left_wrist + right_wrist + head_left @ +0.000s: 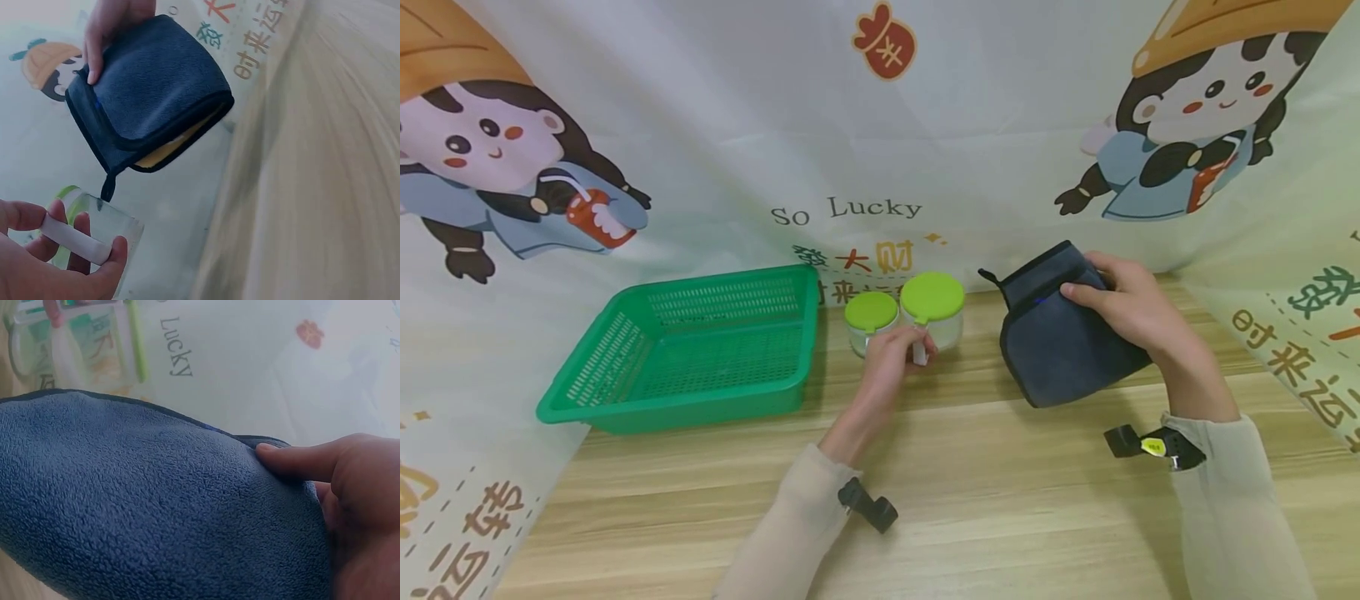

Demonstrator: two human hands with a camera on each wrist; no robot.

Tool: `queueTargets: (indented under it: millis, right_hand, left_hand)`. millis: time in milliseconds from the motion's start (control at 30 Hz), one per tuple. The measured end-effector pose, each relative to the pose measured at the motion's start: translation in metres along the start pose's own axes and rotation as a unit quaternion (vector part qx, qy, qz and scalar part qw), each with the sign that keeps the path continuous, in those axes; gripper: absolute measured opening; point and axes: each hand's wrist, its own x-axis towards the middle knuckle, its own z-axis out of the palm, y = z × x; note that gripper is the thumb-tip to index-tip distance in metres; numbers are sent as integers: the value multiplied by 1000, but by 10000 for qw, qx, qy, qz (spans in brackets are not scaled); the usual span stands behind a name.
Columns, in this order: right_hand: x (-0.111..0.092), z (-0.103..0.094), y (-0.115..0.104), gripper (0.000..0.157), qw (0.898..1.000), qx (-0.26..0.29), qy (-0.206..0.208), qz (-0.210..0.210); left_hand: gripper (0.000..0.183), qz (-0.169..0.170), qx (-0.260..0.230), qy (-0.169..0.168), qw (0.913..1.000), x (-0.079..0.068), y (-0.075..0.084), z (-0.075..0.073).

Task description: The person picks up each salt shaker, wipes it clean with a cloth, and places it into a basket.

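My left hand (895,346) grips the white handle (76,242) of the larger clear jar (951,332), which has a bright green lid (932,296). Its fingers curl through the handle in the left wrist view. Close beside that jar, on the left, stands a smaller clear jar (857,340) with a green lid (871,311). Off to the right, my right hand (1131,304) holds a folded dark blue towel (1067,350) by its upper edge, thumb on the near face. The towel has black edging, a small hanging loop and a yellowish inside layer (164,155).
A green plastic basket (700,408) with slotted sides sits on the wooden table (970,508), left of the jars. Behind everything hangs a white printed cloth (1000,142), whose sides also bound the table at left and right.
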Motion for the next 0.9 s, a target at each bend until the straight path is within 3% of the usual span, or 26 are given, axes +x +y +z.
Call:
queueTargets:
  millis: [200, 567, 767, 900]
  right_hand:
    - [-3, 1, -8, 34, 9993, -210, 75, -301]
    - [-11, 10, -23, 20, 9873, -535, -78, -1494]
    - [-14, 18, -32, 22, 9736, -806, -416, -2093]
    - [-16, 23, -39, 24, 9669, -992, -798, -2213]
  left_hand:
    - [24, 88, -57, -86, 9999, -6, 17, -3]
    - [23, 204, -33, -138, 9997, -15, 37, -6]
    - [26, 377, 158, -114, 9991, -17, 44, -9]
    - [26, 423, 202, -62, 9989, -18, 47, -12]
